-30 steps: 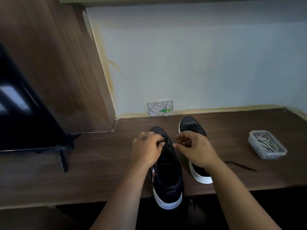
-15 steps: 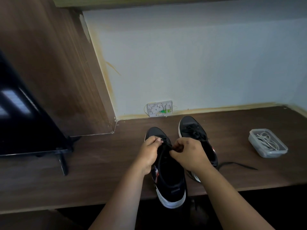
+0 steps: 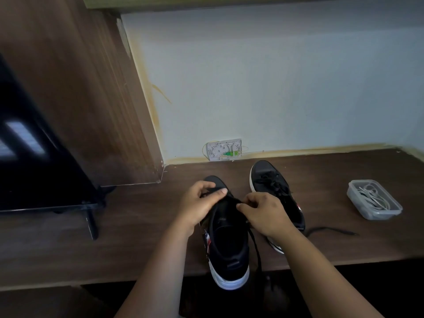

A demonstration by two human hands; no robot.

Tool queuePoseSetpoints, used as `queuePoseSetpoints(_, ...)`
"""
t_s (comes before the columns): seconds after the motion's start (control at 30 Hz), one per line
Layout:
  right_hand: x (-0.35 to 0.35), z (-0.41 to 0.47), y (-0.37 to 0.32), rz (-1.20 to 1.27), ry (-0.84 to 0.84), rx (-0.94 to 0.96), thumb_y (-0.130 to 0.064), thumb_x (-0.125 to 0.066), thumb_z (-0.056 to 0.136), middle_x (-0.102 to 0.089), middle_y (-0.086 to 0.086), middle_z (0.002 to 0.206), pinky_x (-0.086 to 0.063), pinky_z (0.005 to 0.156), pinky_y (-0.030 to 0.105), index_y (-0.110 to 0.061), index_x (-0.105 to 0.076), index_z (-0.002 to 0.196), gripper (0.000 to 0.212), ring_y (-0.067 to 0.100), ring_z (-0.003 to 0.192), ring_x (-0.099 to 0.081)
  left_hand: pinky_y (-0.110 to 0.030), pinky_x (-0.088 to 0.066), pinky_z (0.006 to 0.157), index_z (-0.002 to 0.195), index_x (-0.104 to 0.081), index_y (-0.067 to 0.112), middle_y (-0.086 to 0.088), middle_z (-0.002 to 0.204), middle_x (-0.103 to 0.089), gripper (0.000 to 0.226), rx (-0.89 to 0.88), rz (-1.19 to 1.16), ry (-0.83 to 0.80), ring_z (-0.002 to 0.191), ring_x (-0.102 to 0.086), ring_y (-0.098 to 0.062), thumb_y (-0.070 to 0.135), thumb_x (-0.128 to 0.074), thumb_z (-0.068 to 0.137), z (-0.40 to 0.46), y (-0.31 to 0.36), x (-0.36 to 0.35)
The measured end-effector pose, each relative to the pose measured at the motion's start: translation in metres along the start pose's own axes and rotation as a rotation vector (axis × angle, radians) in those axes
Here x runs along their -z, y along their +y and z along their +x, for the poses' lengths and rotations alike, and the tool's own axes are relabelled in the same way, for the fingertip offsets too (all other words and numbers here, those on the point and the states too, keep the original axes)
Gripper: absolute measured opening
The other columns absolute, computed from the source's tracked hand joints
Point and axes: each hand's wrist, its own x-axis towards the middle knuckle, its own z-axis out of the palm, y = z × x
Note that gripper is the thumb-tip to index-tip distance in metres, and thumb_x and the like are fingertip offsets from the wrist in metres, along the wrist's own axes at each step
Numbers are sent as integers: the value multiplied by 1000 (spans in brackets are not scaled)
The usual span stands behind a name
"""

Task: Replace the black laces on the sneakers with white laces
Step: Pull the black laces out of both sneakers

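surface: dark wood grain, matt | sneakers: black matt cloth, white smooth soles | laces: black cloth | box: clear plastic, glossy | screen: black, glossy | wall: pale, matt

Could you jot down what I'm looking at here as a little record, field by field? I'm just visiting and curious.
Place: dark wooden desk against a pale wall
Near sneaker: black, white sole, heel over the desk edge
Left hand: fingers curled at the near sneaker's lacing
Right hand: pinches its black lace, which trails down past the desk edge
Far sneaker: still laced black
Loose black lace: lies on the desk, right of the far sneaker
White laces: coiled in a clear plastic tub
Left of scene: dark screen on a stand
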Motion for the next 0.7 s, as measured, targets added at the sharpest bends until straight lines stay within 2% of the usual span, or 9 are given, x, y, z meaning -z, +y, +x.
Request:
queuePoseSetpoints(0.1, -1, -1, -1, 13, 3, 13, -28, -65, 88, -53, -4, 61, -38, 52, 10, -19, -53, 60, 32, 6, 57, -49, -33, -34, 94, 109, -64, 43, 17, 107, -51, 36, -173, 509, 23, 111, -38, -6, 63, -64, 78, 1, -7, -1)
queuePoseSetpoints(0.23, -3, -2, -1, 31, 11, 27, -26, -66, 88, -53, 0, 59, -38, 51, 15, -16, -54, 60, 32, 12, 56, -50, -36, -35, 95, 81, -65, 40, 21, 104, -53, 10, -296, 527, 155, 111, -38, -8, 49, -66, 84, 3, -10, -8)
queuePoseSetpoints(0.27, -4, -1, 0, 35, 14, 21, -26, -66, 87, -56, 4, 61, -39, 51, 18, -12, -55, 62, 31, 16, 57, -53, -37, -37, 96, 74, -63, 40, 20, 103, -55, 12, -312, 447, 185, 111, -41, -10, 46, -69, 82, 3, -10, -10)
queuePoseSetpoints(0.33, -6, 1, 2, 47, 22, -4, -27, -66, 87, -61, 12, 68, -44, 55, 25, -5, -59, 69, 29, 23, 62, -58, -39, -41, 98, 74, -65, 38, 14, 102, -60, 10, -232, -17, 278, 109, -52, -14, 38, -73, 81, 2, 1, -6)
queuePoseSetpoints(0.4, -5, 2, 4, 71, 15, -32, -27, -66, 87, -59, 11, 66, -42, 52, 22, -2, -59, 72, 29, 19, 57, -54, -36, -37, 98, 80, -64, 28, 8, 98, -64, 11, -24, -611, 363, 103, -57, -9, 20, -67, 87, 1, 16, 15)
queuePoseSetpoints(0.47, -6, 2, 4, 82, 4, -42, -26, -65, 87, -55, 5, 61, -39, 50, 19, -2, -58, 71, 30, 13, 55, -51, -35, -34, 96, 85, -63, 23, 9, 103, -64, 11, 182, -848, 436, 111, -54, -9, 16, -59, 92, 4, 12, 44)
queuePoseSetpoints(0.53, -7, 2, 3, 99, 5, -48, -25, -66, 87, -53, 2, 60, -43, 54, 24, -3, -55, 67, 31, 13, 55, -50, -35, -36, 92, 97, -67, 16, 1, 118, -62, 11, 390, -623, 451, 116, -53, -18, 21, -58, 92, 8, -8, 63)
queuePoseSetpoints(0.6, -8, 2, 2, 119, 9, -55, -24, -66, 86, -52, 3, 60, -47, 57, 31, -4, -53, 64, 32, 14, 57, -51, -34, -39, 95, 111, -64, 15, -6, 127, -59, 24, 464, -134, 431, 117, -52, -28, 27, -62, 90, 11, -31, 64)
queuePoseSetpoints(0.7, -7, 3, 1, 135, -3, -62, -24, -65, 85, -52, 6, 61, -52, 61, 38, -2, -52, 65, 32, 16, 58, -52, -38, -32, 104, 118, -61, 39, 4, 137, -47, 29, 86, 452, 391, 129, -37, -26, 42, -60, 90, 10, -29, 48)
